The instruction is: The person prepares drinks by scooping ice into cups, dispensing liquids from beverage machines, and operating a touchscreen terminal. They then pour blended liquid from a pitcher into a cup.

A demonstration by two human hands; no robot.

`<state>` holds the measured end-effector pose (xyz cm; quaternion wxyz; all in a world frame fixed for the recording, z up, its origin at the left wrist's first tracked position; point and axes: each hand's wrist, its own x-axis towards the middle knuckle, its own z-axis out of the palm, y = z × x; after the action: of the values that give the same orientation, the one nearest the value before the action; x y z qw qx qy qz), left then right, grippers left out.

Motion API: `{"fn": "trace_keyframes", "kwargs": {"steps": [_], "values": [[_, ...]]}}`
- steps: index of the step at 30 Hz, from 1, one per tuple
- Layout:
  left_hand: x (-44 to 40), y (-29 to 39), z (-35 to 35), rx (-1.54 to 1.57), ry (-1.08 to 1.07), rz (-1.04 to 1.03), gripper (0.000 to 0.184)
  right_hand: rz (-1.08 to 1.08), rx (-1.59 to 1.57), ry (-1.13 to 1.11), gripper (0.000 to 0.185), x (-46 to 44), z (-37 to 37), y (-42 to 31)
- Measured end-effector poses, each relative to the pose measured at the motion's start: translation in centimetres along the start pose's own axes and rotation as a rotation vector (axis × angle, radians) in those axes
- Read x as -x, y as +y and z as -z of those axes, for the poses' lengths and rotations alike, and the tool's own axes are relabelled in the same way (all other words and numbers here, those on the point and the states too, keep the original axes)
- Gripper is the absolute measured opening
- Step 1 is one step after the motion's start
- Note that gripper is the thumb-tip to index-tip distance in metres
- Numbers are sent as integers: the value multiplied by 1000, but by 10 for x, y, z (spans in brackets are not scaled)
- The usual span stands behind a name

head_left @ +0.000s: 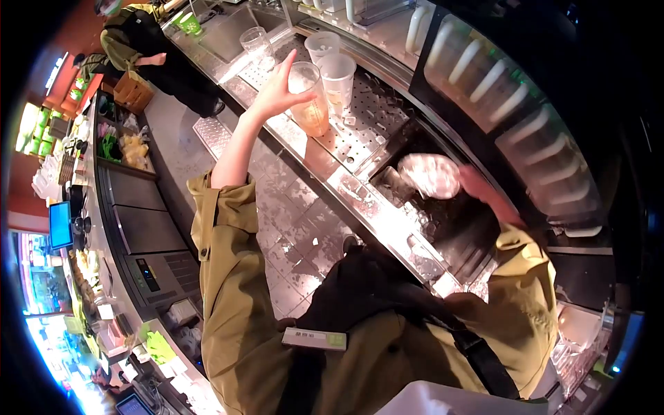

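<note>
Over perforated metal (377, 124): left fingers (284, 71) at tapered cup (312, 116), perhaps plastic.

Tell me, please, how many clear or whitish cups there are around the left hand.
4: one cup with orange contents at the left hand, one whitish cup and another whitish cup beyond it, and one clear cup nearer the sink. More may be nested out of sight.

Motion blurs the person's right hand (482, 188) and the pale object (430, 175) beside it past identifying. The name badge's (315, 338) lettering is too small to read. Picture edges crop 1 co-worker (144, 38) and 1 white container (460, 401).
</note>
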<state>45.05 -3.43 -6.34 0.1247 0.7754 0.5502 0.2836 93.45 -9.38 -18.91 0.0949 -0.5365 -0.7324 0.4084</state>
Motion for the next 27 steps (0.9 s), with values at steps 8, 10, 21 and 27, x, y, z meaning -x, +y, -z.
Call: {"fn": "trace_keyframes", "kwargs": {"steps": [8, 10, 21, 27], "values": [[-3, 0, -4, -7, 93, -95, 111, 338, 19, 136, 26, -108, 60, -181], [-1, 0, -7, -22, 134, -121, 116, 267, 36, 160, 28, -125, 63, -224], [1, -1, -7, 130, 106, 2, 124, 214, 637, 291, 27, -160, 69, -297], [1, 0, -11, 114, 159, -24, 123, 186, 666, 216, 28, -133, 75, -324]]}}
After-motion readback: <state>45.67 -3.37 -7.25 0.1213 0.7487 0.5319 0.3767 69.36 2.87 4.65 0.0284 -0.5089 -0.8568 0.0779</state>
